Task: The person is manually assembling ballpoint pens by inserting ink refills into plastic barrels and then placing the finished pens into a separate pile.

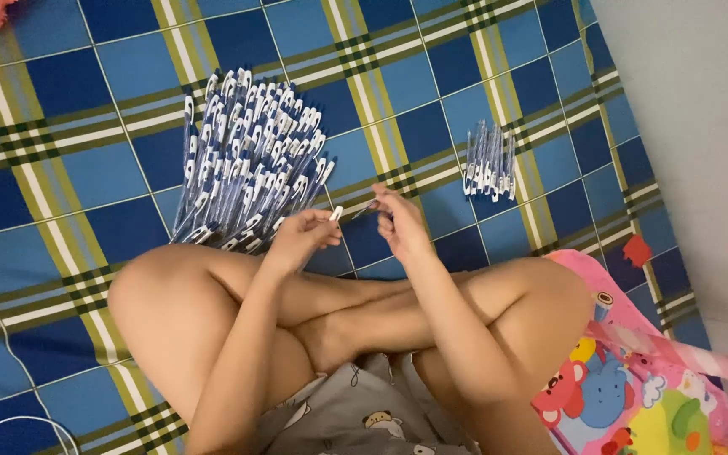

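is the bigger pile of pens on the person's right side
No, the bigger pile of pens lies to the person's left, and the smaller pile lies to the right.

Left hand [301,236] pinches a white cap [335,213]; right hand [399,223] holds a clear pen barrel [366,208]. Large pen pile [246,164] and small pen pile [489,162] lie on the blue plaid mat [86,168].
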